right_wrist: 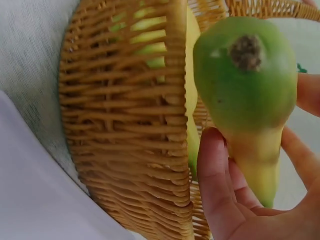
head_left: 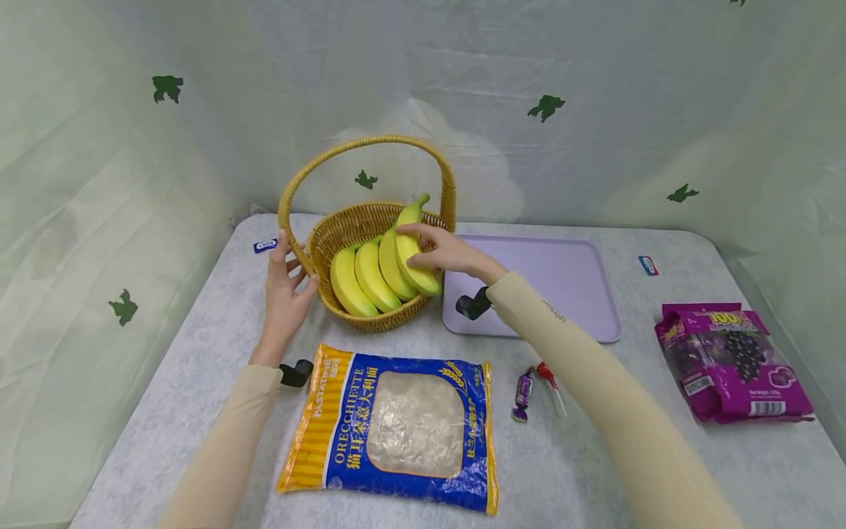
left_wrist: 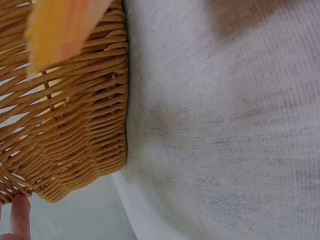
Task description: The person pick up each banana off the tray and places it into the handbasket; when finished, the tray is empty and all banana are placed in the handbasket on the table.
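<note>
A wicker basket (head_left: 390, 321) with a tall arched handle stands at the back left of the table, holding several yellow bananas (head_left: 373, 279). My right hand (head_left: 449, 252) grips the rightmost banana (head_left: 415, 268) at the basket's right rim. In the right wrist view, thumb and fingers close around this banana (right_wrist: 245, 100), its green end towards the camera, beside the basket wall (right_wrist: 125, 115). My left hand (head_left: 287, 294) holds the basket's left side where the handle meets the rim. A fingertip (left_wrist: 20, 215) touches the wicker (left_wrist: 85, 110) in the left wrist view; the rest is mostly hidden.
A lilac tray (head_left: 598, 294) lies right of the basket. In front is a blue-and-yellow pasta bag (head_left: 416, 426). A purple-wrapped candy (head_left: 523, 394) and a red lollipop (head_left: 547, 375) lie near the right forearm. A purple candy bag (head_left: 734, 367) is at the far right.
</note>
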`<state>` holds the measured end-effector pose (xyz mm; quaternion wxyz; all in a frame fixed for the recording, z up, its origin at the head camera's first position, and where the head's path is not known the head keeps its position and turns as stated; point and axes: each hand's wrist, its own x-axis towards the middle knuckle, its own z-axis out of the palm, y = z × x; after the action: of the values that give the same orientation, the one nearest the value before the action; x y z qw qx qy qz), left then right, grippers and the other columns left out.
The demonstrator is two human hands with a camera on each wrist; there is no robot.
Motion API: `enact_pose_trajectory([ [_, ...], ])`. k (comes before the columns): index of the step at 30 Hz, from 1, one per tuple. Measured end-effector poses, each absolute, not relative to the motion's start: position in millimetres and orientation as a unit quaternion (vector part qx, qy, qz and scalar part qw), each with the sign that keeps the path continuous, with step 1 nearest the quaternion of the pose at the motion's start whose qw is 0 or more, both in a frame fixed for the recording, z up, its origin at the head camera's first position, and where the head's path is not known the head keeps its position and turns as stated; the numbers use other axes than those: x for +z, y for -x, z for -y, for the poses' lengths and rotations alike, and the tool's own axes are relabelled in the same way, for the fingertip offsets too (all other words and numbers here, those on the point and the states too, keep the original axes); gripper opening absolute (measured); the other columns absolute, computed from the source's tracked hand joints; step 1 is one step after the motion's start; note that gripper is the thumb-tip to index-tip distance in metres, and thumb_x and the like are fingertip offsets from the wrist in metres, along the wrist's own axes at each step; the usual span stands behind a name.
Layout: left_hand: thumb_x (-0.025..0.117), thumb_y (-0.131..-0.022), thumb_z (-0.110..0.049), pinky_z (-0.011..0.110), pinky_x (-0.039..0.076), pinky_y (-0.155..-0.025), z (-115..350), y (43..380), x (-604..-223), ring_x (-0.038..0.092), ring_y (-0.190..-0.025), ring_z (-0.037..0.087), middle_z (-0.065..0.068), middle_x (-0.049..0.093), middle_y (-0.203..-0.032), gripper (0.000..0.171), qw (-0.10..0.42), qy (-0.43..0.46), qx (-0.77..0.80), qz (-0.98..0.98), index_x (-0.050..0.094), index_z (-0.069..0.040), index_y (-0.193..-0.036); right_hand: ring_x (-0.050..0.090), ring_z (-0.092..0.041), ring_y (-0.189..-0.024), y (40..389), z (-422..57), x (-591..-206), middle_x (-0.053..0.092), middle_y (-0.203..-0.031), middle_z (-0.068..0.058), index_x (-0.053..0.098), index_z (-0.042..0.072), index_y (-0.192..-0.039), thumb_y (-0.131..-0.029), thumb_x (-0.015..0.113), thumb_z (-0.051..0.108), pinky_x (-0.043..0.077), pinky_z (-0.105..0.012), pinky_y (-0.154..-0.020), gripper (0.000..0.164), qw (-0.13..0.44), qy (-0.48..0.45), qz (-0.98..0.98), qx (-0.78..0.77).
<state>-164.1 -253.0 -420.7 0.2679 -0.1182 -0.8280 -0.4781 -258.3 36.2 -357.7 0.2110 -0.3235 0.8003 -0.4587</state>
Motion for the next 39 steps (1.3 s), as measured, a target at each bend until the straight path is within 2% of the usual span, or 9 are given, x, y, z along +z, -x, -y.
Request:
enact_pose_trajectory([
  [7,0.054,-0.090,0.009,0.060,0.040,-0.097,252,165,-420,0.046,-0.116,0.040,0.020,0.030,-0.142,0.088,0.269,0.113,-0.479,0.828,0.011,-0.035,-0.153,0.039,-0.015,-0.061,271,-25,-357,0.045,-0.077,-0.008,0.045,0.012,-0.143,-0.090,0.059,0.017,0.040,-0.030,-0.055,0.055,0.188,0.308,-0.848,-0.389],
  [10,0.054,-0.089,0.009,0.060,0.040,-0.097,252,165,-419,0.045,-0.117,0.040,0.020,0.030,-0.142,0.088,0.268,0.112,-0.479,0.828,0.011,-0.035,-0.153,0.053,-0.022,-0.094,273,-22,-357,0.059,-0.103,-0.013,0.049,0.010,-0.140,-0.090,0.057,0.017,0.044,-0.033,-0.080,0.052,0.179,0.309,-0.872,-0.336],
  [14,0.054,-0.089,0.009,0.060,0.040,-0.097,251,165,-419,0.045,-0.117,0.040,0.021,0.030,-0.142,0.089,0.267,0.114,-0.479,0.828,0.011,-0.036,-0.153,0.040,-0.033,-0.124,272,-19,-358,0.051,-0.135,-0.016,0.053,0.006,-0.137,-0.087,0.055,0.010,0.041,-0.037,-0.089,0.050,0.181,0.304,-0.890,-0.289],
  [18,0.054,-0.090,0.008,0.060,0.040,-0.097,251,165,-419,0.045,-0.117,0.040,0.021,0.031,-0.141,0.088,0.266,0.112,-0.480,0.828,0.011,-0.036,-0.152,0.040,-0.028,-0.110,270,-17,-360,0.055,-0.126,-0.018,0.054,0.005,-0.136,-0.084,0.056,0.005,0.039,-0.031,-0.070,0.052,0.176,0.296,-0.896,-0.281],
  [23,0.054,-0.090,0.009,0.060,0.040,-0.097,251,166,-418,0.046,-0.116,0.042,0.021,0.031,-0.142,0.088,0.268,0.116,-0.480,0.827,0.012,-0.035,-0.153,0.040,-0.021,-0.080,265,-21,-363,0.057,-0.113,-0.020,0.054,0.003,-0.135,-0.084,0.057,0.002,0.032,-0.026,-0.061,0.051,0.152,0.301,-0.885,-0.321],
  [25,0.054,-0.089,0.011,0.062,0.039,-0.096,249,164,-415,0.045,-0.116,0.045,0.024,0.030,-0.142,0.087,0.267,0.120,-0.481,0.826,0.012,-0.030,-0.153,0.044,-0.019,-0.077,261,-27,-363,0.056,-0.117,-0.019,0.053,0.002,-0.135,-0.087,0.056,0.002,0.037,-0.024,-0.062,0.048,0.144,0.302,-0.872,-0.358],
  [30,0.055,-0.090,0.012,0.064,0.037,-0.096,238,147,-390,0.042,-0.119,0.051,0.029,0.025,-0.144,0.083,0.239,0.116,-0.490,0.831,0.010,-0.016,-0.153,0.055,-0.025,-0.109,249,-52,-363,0.052,-0.134,-0.016,0.052,0.002,-0.135,-0.094,0.053,0.005,0.050,-0.035,-0.086,0.042,0.126,0.292,-0.840,-0.440],
  [34,0.055,-0.090,0.011,0.063,0.036,-0.098,236,138,-378,0.041,-0.122,0.050,0.030,0.026,-0.145,0.081,0.214,0.111,-0.488,0.839,0.008,-0.010,-0.153,0.055,-0.029,-0.110,241,-80,-365,0.055,-0.130,-0.018,0.054,0.002,-0.133,-0.094,0.054,0.006,0.049,-0.040,-0.090,0.040,0.099,0.284,-0.839,-0.454],
  [39,0.055,-0.091,0.006,0.059,0.039,-0.098,243,133,-380,0.043,-0.124,0.043,0.022,0.029,-0.146,0.078,0.212,0.095,-0.477,0.848,0.015,-0.016,-0.154,0.055,-0.030,-0.111,231,-120,-370,0.056,-0.129,-0.017,0.054,0.005,-0.134,-0.095,0.054,0.009,0.048,-0.042,-0.092,0.039,0.079,0.256,-0.850,-0.453],
])
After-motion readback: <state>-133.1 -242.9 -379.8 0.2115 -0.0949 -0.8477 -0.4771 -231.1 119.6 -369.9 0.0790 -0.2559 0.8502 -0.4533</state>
